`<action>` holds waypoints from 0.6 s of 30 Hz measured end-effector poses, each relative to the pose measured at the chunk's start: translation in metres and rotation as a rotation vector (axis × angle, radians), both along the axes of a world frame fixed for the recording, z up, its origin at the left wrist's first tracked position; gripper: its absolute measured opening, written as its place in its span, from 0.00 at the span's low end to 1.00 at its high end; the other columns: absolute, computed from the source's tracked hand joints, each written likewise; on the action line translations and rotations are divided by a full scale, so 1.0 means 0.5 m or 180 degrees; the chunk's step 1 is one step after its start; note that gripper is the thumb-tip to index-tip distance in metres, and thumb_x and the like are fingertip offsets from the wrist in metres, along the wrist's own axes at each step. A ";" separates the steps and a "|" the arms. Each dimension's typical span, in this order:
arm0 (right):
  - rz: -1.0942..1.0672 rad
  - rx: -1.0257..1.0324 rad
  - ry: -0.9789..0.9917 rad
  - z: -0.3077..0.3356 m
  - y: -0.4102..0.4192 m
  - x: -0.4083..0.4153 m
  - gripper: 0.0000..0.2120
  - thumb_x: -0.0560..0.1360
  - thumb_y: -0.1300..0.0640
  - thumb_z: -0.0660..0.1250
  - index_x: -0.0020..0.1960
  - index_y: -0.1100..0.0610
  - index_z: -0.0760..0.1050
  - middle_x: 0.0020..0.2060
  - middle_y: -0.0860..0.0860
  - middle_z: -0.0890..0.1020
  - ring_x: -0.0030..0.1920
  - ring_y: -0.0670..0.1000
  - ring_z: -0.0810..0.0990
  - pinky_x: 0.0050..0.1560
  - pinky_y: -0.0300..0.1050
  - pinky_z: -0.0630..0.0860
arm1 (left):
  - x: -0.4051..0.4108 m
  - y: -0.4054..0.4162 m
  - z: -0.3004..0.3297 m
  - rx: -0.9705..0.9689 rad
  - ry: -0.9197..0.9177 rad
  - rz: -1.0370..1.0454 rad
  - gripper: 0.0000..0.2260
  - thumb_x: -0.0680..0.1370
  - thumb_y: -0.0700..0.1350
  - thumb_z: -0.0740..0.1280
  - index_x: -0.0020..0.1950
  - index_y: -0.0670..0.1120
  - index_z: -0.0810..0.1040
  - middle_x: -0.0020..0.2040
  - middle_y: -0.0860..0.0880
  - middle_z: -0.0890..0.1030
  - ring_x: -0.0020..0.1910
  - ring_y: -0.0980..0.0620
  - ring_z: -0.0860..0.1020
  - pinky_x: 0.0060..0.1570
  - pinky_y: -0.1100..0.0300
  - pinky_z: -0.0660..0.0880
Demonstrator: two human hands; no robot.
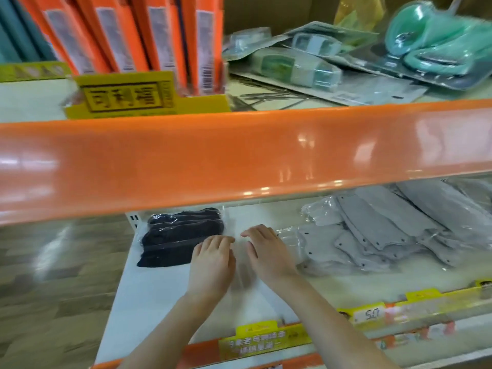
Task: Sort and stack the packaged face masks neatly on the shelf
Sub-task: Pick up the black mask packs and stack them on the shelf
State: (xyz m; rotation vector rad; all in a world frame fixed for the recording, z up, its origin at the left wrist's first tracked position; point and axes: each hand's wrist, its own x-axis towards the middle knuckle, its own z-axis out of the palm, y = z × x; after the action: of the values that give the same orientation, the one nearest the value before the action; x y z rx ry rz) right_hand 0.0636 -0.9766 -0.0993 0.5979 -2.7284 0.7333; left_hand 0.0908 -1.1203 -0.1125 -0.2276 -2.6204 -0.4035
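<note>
Head view, looking down into a two-tier shop shelf. Both hands out on the lower white shelf [149, 283], side by side and close together, palms down. Left hand [213, 262] flat, fingers straight and only slightly spread, fingertips resting at the right edge of the black mask pack [181, 237]; nothing gripped. Right hand [269, 254] likewise flat with fingers extended, pressed onto a clear plastic wrapper [286, 235] barely visible against the white surface; whether that wrapper held a mask could not be told. Black mask pack lying flat toward the back left of the lower shelf, dark folds stacked inside clear film, just left of the left hand. Grey mask packs [378, 230] off to the right, a loose overlapping heap fanned at angles, the nearest one just beside the right hand, the rest running back under the upper tier. Glossy orange shelf edge [239, 153] cutting across the middle of the view, reflections on it. Above it, on the left, tall orange boxes [159, 38] standing upright behind a yellow label card [122, 97] with printed characters. On the right of the upper tier, clear blister packs [298, 65] lying askew, and beside them a packaged teal plastic item [436, 43]. Along the front lip of the lower shelf, yellow price tags [266, 339], one marked with a blurred number. Wood-pattern floor [53, 275] seen at the left.
</note>
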 end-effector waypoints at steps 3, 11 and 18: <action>-0.0248 -0.0082 0.0304 0.004 0.075 0.002 0.19 0.73 0.53 0.52 0.50 0.54 0.80 0.46 0.49 0.80 0.46 0.54 0.80 0.42 0.49 0.78 | -0.008 0.076 0.004 0.0125 0.0007 -0.0156 0.17 0.70 0.43 0.55 0.47 0.47 0.83 0.44 0.53 0.83 0.45 0.49 0.82 0.43 0.54 0.77; -0.0755 -0.0019 0.0525 0.000 0.284 0.008 0.12 0.70 0.56 0.56 0.47 0.51 0.77 0.44 0.47 0.79 0.42 0.53 0.80 0.39 0.46 0.77 | -0.024 0.289 0.018 0.0338 -0.0114 -0.0472 0.15 0.69 0.45 0.56 0.47 0.49 0.81 0.45 0.54 0.82 0.47 0.52 0.79 0.48 0.60 0.69; -0.1133 0.0152 0.0569 -0.025 0.432 0.017 0.15 0.67 0.54 0.58 0.47 0.54 0.79 0.46 0.50 0.80 0.45 0.54 0.78 0.44 0.45 0.71 | -0.021 0.441 0.004 0.0447 -0.0007 -0.0597 0.13 0.71 0.45 0.57 0.47 0.46 0.80 0.47 0.51 0.81 0.51 0.50 0.76 0.50 0.58 0.67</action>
State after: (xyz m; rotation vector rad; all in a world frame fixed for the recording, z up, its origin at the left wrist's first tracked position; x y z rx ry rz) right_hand 0.0719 -0.7604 -0.1119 0.1662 -2.5892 0.5018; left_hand 0.0803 -0.8996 -0.1105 -0.4275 -2.5679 -0.6492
